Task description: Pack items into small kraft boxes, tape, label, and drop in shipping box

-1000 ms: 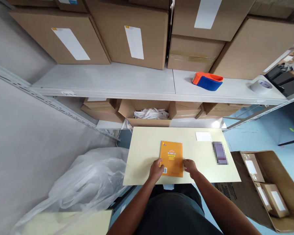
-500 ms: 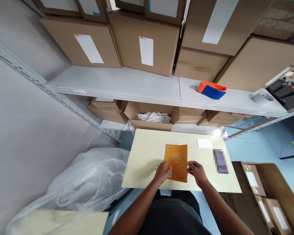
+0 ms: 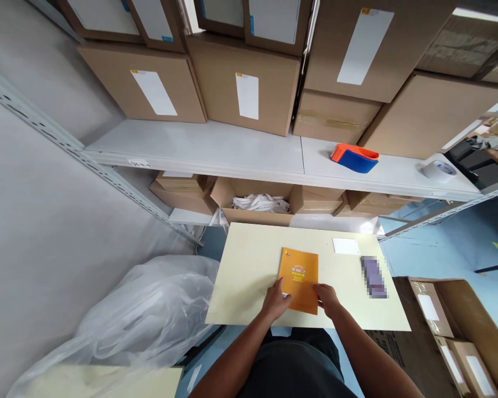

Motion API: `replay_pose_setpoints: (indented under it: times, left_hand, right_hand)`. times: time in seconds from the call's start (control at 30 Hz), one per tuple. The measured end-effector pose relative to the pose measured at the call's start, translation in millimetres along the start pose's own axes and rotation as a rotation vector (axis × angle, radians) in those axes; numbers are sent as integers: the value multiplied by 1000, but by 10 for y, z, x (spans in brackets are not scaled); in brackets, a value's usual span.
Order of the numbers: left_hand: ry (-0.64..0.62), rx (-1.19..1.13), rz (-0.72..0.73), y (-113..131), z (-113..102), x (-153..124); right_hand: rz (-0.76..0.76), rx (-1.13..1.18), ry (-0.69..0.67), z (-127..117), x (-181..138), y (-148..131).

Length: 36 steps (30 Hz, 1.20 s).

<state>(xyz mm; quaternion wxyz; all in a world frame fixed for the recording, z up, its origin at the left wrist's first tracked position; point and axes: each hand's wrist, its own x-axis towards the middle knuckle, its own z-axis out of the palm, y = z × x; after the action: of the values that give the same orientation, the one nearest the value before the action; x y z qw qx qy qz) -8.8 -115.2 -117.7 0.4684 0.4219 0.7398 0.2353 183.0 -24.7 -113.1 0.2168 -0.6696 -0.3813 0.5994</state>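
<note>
An orange booklet [image 3: 299,276] is raised at its near end above the pale yellow table [image 3: 249,265], tilted toward me. My left hand [image 3: 276,301] grips its near left corner, fingers curled over the edge. At the near right corner my right hand [image 3: 326,296] pinches the booklet's lower edge. Both hands are closed on the booklet.
A white card [image 3: 346,246] and a small purple object [image 3: 372,276] lie on the table's right side. Shelving behind carries cardboard boxes [image 3: 249,83], an orange-and-blue tape dispenser [image 3: 354,158] and a tape roll [image 3: 439,170]. A clear plastic bag [image 3: 149,320] lies left; open cartons [image 3: 460,337] stand right.
The booklet lay flat a second ago with my hands at its near corners; now its near end is lifted and both hands grip it. My head has tilted up slightly.
</note>
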Motion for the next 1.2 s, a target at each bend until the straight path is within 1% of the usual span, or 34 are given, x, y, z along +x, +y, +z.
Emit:
replay_pose_setpoints:
  times: [0.07,0.1,0.17,0.2,0.23,0.27,0.33,0.37,0.4,0.47,0.5,0.57,0.67,0.73,0.8,0.9,1.03,1.2]
  left_hand:
    - [-95,-119,14,6,-27,23]
    - [-153,-190,28,14,-36,33]
    - [-233,-333,63,45,-44,42]
    - [-241,-404,73,64,-48,42]
    - [-227,-475,75,81,-56,38]
    - [-202,-544,69,93,-69,34]
    - [-144,-657,38,86,-118,32]
    - [-115,-685,23,63,-150,36]
    - [-89,-687,14,26,-185,44]
    - [-47,-616,1,-76,-247,69]
    - [-36,-562,-4,-132,-268,81]
    - [-26,-443,-21,-231,-282,93]
    - [-18,-256,-56,-314,-243,65]
    - [-3,-135,-34,-333,-196,18]
    - [6,-40,20,-343,-142,-43]
    - [-17,98,87,-366,-61,-149]
    - [-100,266,140,-383,10,-265]
    - [-141,421,176,-329,36,-254]
  right_hand:
    - [-3,-3,8,-51,-51,-102]
    - [-39,-11,22,-76,-94,-175]
    - [-167,-46,38,-88,-224,-348]
    - [-241,-70,13,-62,-307,-438]
    - [-304,-92,-47,-12,-396,-522]
    - [-348,-104,-139,58,-485,-595]
    - [-376,-98,-325,229,-632,-687]
    - [-365,-79,-376,308,-679,-701]
    - [-343,-53,-394,367,-702,-693]
    - [-295,-5,-349,400,-677,-615]
    - [-280,6,-315,369,-635,-551]
    - [-268,-4,-227,231,-514,-393]
    - [-234,-14,-76,-58,-328,-138]
    - [-175,8,14,-217,-246,8]
    - [-117,37,74,-310,-202,118]
    - [-69,83,110,-332,-175,212]
    - [-35,121,102,-253,-140,253]
    - [-5,103,93,-180,-77,279]
